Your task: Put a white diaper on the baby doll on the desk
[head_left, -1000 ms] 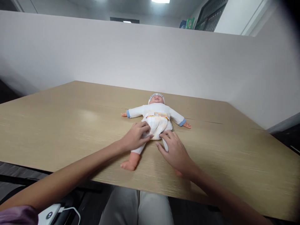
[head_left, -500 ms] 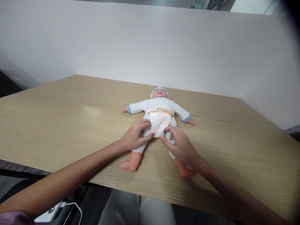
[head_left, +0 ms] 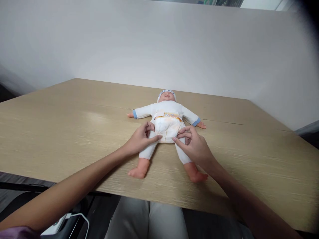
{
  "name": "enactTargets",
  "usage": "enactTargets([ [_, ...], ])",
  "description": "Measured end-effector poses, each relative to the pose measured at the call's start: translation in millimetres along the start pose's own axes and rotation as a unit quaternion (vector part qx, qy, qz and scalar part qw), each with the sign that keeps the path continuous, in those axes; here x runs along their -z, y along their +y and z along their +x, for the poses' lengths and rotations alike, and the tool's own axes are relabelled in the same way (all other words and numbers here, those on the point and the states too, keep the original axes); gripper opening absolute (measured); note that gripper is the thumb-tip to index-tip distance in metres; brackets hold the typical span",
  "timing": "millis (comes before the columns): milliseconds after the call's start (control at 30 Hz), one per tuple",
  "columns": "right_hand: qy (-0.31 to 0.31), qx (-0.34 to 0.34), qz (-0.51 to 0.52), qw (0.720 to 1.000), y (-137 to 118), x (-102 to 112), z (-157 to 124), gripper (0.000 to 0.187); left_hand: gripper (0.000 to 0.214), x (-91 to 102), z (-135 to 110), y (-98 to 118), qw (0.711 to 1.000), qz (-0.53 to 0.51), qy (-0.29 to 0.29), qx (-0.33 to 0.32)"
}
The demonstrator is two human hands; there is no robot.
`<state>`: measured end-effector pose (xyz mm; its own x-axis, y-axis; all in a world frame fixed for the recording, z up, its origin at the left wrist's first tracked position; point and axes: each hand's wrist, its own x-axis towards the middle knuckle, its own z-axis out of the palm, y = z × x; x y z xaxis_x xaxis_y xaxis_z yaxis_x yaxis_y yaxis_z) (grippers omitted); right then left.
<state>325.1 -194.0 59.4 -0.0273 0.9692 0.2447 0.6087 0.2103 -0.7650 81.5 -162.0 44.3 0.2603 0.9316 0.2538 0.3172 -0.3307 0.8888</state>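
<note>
A baby doll [head_left: 167,105] in a white outfit with blue cuffs and a lettered headband lies on its back, arms and legs spread. Around its hips, over the clothing, sits a white diaper [head_left: 167,127] with an orange patterned waistband. My left hand [head_left: 142,136] grips the diaper's edge at the leg opening on the left, thumb on the lower front and fingers curled by the hip. On the opposite leg opening, my right hand [head_left: 193,142] pinches the diaper's edge between thumb and fingers. The fingers partly hide the doll's thighs.
The doll rests on a wide wooden table [head_left: 74,132] with a pale partition [head_left: 149,46] behind it. My legs [head_left: 149,219] are below the front edge. A white device [head_left: 54,229] with a cable [head_left: 83,217] lies at lower left.
The diaper's front looks smoother and more spread between the legs. Both hands have shifted slightly along its leg edges, the right one outward. The whole view has tilted a little.
</note>
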Motion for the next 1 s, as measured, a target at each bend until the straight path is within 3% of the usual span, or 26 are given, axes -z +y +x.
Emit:
enactTargets([
  [133, -0.014, 0.011, -0.037, 0.999, 3.1, 7.2, 0.1, 0.025, 0.047, 0.1, -1.7, 1.2, 0.997, -0.052, 0.014, 0.059],
  [333, -0.027, 0.048, -0.065, 0.996, 4.1, 3.6, -4.4, 0.022, 0.038, 3.6, -4.3, 9.1, 0.998, 0.029, -0.049, 0.019],
  [433, -0.017, 0.074, -0.083, 0.994, 4.3, -2.1, -7.3, 0.020, 0.041, 4.1, -2.9, 11.2, 0.997, 0.007, -0.067, 0.034],
  [633, -0.038, -0.026, 0.051, 0.998, 13.4, -7.0, 0.4, 0.034, 0.047, 4.6, 0.2, 6.5, 0.966, -0.201, -0.095, 0.134],
  [800, -0.052, -0.055, 0.156, 0.985, 24.9, -7.5, 8.0, 0.039, 0.039, 4.1, -0.2, 5.2, 0.943, -0.275, -0.082, 0.166],
  [1000, 0.045, 0.013, -0.005, 0.999, 10.2, -3.1, -1.7, 0.031, 0.040, 1.7, -2.4, 6.2, 0.954, -0.255, -0.032, 0.155],
])
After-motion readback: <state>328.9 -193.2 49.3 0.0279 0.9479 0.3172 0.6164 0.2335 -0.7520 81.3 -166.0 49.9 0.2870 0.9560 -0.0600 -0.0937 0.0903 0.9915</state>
